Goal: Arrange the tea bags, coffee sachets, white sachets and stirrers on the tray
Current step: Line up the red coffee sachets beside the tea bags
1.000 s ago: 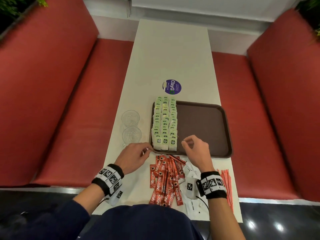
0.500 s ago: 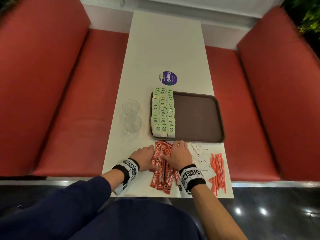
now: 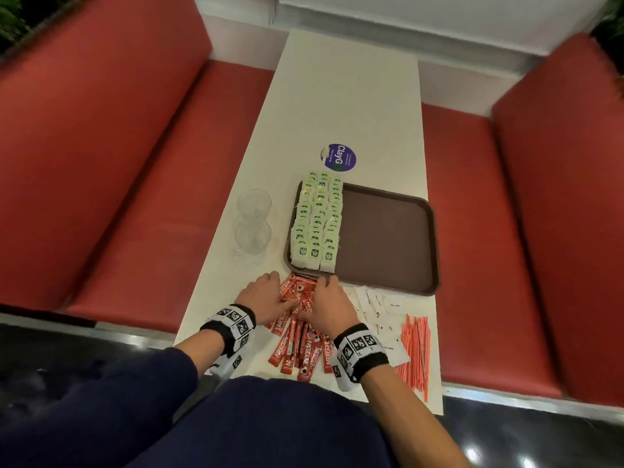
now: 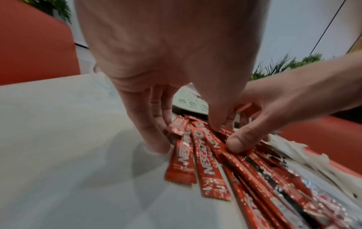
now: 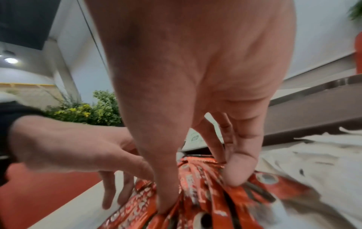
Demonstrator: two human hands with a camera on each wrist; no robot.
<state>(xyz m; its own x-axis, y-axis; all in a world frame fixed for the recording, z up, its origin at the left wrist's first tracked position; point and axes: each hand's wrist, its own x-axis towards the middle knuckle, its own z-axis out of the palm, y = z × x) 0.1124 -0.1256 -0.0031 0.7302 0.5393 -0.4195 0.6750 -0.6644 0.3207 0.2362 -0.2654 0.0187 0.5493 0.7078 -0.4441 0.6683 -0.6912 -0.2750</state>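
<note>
On the near end of the white table (image 3: 341, 106), between two red benches: one pile of red coffee sachets (image 3: 297, 346), fanned out loosely with their far ends close to the tray's near rim.

Left hand (image 3: 261, 297): set down at the left edge of the pile, fingers extended downward, fingertips (image 4: 156, 145) touching the table just beside the leftmost sachet, thumb pressed onto the sachets. Nothing is gripped.

Right hand (image 3: 329, 307): laid over the right part of the pile, fingers reaching down onto the wrappers, thumb (image 5: 166, 193) and little finger both pressing on sachets. No pinch can be made out.

Brown tray (image 3: 388, 238): far side of the hands. Tea bags (image 3: 317, 221) (green and white) stand in three overlapping rows along its left side; the remainder of the tray floor is bare brown.

White sachets (image 3: 378, 305): scattered on the table right of the coffee pile, just near of the tray.

Stirrers (image 3: 417, 352) (orange, thin): a loose bundle at the right near edge of the table, lying near-to-far.

Two clear glasses (image 3: 253, 217): on the table left of the tray, one behind the other.

Round purple sticker (image 3: 339, 157): on the table beyond the tray.
</note>
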